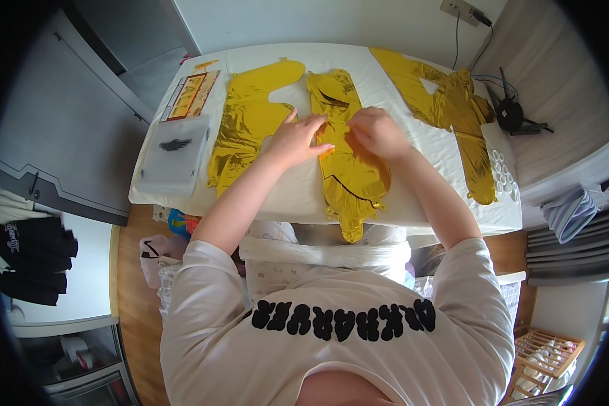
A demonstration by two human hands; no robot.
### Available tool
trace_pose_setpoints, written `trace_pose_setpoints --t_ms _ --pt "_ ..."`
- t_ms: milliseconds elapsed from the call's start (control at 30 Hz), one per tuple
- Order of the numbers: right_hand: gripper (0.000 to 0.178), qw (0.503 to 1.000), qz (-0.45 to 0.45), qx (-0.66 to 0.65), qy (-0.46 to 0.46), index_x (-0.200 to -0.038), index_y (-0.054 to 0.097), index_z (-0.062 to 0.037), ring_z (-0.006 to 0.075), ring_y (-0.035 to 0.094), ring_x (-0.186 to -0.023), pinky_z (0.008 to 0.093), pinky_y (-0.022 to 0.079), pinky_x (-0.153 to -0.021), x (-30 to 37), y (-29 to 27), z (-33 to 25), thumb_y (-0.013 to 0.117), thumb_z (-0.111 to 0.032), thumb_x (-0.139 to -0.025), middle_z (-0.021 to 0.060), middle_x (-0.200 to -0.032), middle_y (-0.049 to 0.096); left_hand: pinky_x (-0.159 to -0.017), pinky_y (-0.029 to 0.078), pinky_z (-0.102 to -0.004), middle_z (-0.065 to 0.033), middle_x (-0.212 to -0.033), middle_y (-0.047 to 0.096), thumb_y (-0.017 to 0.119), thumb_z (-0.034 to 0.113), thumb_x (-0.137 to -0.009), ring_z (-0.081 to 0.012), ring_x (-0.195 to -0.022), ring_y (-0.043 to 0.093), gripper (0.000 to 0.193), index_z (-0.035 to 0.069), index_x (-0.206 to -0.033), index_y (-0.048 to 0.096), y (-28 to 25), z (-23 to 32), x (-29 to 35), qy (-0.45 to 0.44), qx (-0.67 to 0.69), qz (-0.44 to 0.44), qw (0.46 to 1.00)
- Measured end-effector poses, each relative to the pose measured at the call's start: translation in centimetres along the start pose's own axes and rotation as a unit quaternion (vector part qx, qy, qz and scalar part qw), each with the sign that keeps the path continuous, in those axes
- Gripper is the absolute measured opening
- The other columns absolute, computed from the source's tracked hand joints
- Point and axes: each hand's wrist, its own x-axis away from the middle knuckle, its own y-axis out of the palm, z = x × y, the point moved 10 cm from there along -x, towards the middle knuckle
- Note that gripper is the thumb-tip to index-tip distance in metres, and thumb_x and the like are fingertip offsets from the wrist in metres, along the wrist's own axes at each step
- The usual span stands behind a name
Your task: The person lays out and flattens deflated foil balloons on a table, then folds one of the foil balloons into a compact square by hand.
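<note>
A flat, uninflated gold foil balloon lies lengthwise in the middle of the white-covered table. Dark curved lines cross its upper and lower parts, and its narrow end reaches past the near edge. My left hand rests at its left side, thumb and fingers apart, fingertips touching the foil. On the other side my right hand is closed, its curled fingertips pinching the foil; the exact spot is hidden beneath them. Left of my left hand another flat gold balloon is spread out.
A third gold foil balloon covers the far right. Near it are a black device with antennas and several clear rings. At the left edge sit a translucent plastic box and a red and yellow printed card.
</note>
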Motion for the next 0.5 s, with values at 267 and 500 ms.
trace_pose_setpoints --t_ms 267,500 --pt "0.016 0.974 -0.106 -0.065 -0.190 -0.099 0.073 -0.0064 0.0326 0.066 -0.090 0.0420 0.055 -0.081 0.8 3.8 -9.8 0.072 -0.005 -0.082 0.0100 -0.099 0.069 -0.122 0.033 -0.0511 -0.0122 -0.139 0.066 0.075 0.047 -0.088 -0.0244 -0.132 0.060 0.065 0.007 -0.138 0.062 0.0 -0.5 0.5 0.010 -0.022 0.013 1.000" --pt "0.014 0.975 -0.099 -0.079 -0.180 -0.100 0.074 -0.0073 0.0301 0.067 -0.096 0.0408 0.055 -0.086 1.3 5.3 -9.2 0.074 -0.010 -0.086 0.0080 -0.099 0.069 -0.121 0.033 -0.0494 -0.0118 -0.139 0.066 0.077 0.045 -0.088 -0.0234 -0.132 0.060 0.062 0.008 -0.136 0.063 -0.1 -0.8 0.4 0.006 -0.003 0.010 1.000"
